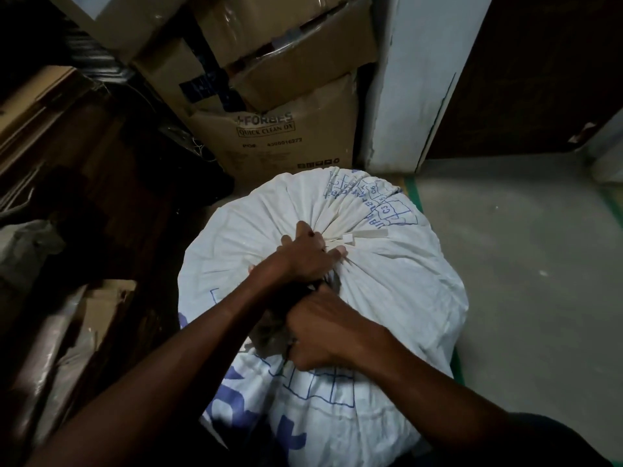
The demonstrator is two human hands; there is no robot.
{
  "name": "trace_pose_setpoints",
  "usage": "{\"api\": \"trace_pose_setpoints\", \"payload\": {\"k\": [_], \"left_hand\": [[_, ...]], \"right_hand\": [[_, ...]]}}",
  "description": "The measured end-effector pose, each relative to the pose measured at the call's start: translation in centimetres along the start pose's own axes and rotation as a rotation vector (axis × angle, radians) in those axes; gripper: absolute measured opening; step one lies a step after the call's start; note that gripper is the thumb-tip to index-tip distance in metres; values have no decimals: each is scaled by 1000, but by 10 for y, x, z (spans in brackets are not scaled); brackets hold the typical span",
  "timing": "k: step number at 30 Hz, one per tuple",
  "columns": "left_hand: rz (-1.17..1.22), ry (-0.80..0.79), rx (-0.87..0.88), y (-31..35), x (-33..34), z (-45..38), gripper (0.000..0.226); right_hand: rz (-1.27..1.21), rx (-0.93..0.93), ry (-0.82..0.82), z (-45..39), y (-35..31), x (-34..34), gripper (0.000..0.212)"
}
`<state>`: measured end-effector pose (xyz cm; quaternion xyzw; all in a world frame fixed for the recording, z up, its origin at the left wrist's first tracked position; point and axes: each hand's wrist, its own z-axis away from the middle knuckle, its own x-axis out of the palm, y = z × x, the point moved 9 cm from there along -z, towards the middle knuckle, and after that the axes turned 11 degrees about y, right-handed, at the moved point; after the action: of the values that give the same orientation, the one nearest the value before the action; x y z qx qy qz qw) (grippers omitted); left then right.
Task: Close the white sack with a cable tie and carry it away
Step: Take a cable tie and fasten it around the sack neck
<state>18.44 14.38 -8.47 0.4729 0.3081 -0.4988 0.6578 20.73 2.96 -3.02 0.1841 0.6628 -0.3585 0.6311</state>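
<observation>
A: What are the fingers doing?

B: At frame centre, the left hand [305,256] clamps the gathered neck of the white sack [387,284]; the right hand [325,335] is fisted below, contents hidden. The cable tie [365,234] looks looped, so I'd say cinching.

A: Next?

B: Pull tight, then lift.

A: Writing?

B: The cardboard box [286,136], upper centre: "FORBES QUICK CLEAN DX".

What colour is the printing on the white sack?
Blue, on the white sack; the head view shows it.
</observation>
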Motion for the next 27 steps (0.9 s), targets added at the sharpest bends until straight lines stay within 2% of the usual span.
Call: {"api": "trace_pose_setpoints", "payload": {"k": [1, 3, 5, 7, 9, 10, 13, 14, 15, 18, 19, 21, 23, 25, 27], "left_hand": [[-6, -3, 9, 1, 4, -1, 104], [-28, 50, 11, 3, 2, 0, 93], [-18, 213, 61, 4, -14, 11, 74], [77, 376, 220, 9, -23, 26, 71], [132, 430, 231, 0, -24, 29, 70], [120, 458, 218, -3, -25, 28, 71], [106, 505, 277, -2, -29, 26, 69], [138, 500, 297, -4, -31, 25, 67], [159, 506, 310, -7, -33, 23, 65], [167, 519, 309, -12, -36, 20, 64], [181, 524, 310, -10, -36, 18, 63], [229, 545, 297, -8, -37, 19, 55], [282, 599, 262, -11, -41, 20, 45], [349, 653, 200, -17, -45, 17, 36], [418, 647, 172, -22, -45, 9, 27]], "right_hand": [[-115, 3, -21, 4, 0, -2, 30], [-378, -1, -9, 17, 4, -15, 15], [-570, 88, 75, 23, 25, -29, 30], [-687, 232, 280, 28, 68, -49, 42], [-779, 340, 458, 42, 111, -67, 49], [-786, 352, 433, 48, 124, -65, 51], [-773, 309, 51, 60, 116, -18, 54], [-736, 300, -12, 62, 110, -6, 59], [-681, 286, -7, 62, 109, 1, 64], [-504, 168, 155, 55, 104, -11, 73], [-483, 129, 184, 53, 100, -12, 66], [-443, 76, 232, 48, 90, -13, 40], [-424, 86, 318, 46, 89, -16, 21], [-514, 192, 412, 48, 104, -20, 18], [-732, 409, 507, 56, 124, -18, 18]]}}
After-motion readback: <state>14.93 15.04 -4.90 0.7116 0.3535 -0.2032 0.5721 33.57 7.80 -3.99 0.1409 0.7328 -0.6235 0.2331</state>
